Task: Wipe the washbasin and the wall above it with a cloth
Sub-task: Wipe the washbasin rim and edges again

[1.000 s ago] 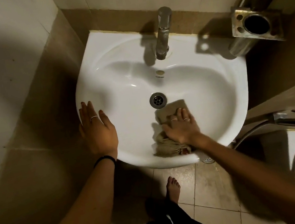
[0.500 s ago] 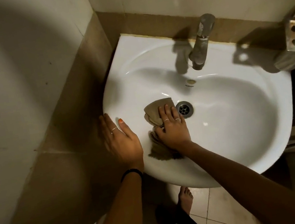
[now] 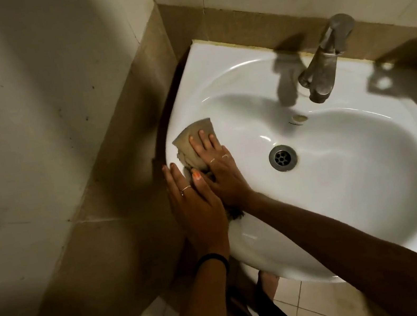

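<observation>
Cloth [image 3: 193,139] under right hand [image 3: 218,170] fingers

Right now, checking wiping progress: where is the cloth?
Head view: the cloth lies on the washbasin's left rim, under the right hand, left of the drain.

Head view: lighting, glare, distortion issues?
Head view: dim and warm; hard shadow of the tap falls across the washbasin, small glare streaks near the drain; wide-angle bending at the edges; right hand, cloth and left hand stay sharp.
</observation>
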